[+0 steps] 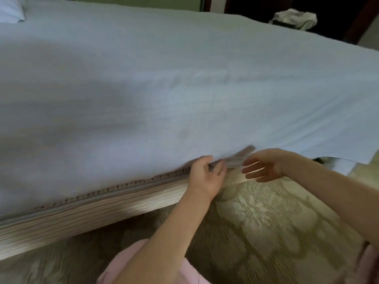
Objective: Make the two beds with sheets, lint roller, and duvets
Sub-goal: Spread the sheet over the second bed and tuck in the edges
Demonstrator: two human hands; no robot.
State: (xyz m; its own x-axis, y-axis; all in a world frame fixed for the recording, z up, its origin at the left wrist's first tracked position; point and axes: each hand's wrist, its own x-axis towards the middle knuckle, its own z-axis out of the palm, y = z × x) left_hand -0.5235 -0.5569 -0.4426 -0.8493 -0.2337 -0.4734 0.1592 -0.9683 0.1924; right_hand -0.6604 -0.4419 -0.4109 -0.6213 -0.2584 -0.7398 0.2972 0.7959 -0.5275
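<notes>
White sheet (164, 78) spread flat over the bed, filling most of the frame from left edge to right; faint creases near centre, a small darker mark lower centre. Its near hem runs along the top of the mattress side (92, 216), striped beige with a braided trim line, lower left to centre. At right the sheet overhangs past the mattress corner, hanging free. Left hand (205, 175), lower centre, back of hand toward the camera, fingers curled over the hem where it meets the trim, thumb out to the right; it grips the sheet's edge, fingertips hidden under the cloth. Right hand (264, 167), just beside the left, palm turned leftward, fingers straight and slightly spread, holding nothing; fingertips close to a motion-blurred bit of hem, contact cannot be told. Pillow (11, 9) at upper left corner on the bed. Crumpled white cloth (293, 18) upper right, beyond the bed against a dark background. Patterned carpet (266, 222) below. Pink garment (184, 269) at bottom centre.
</notes>
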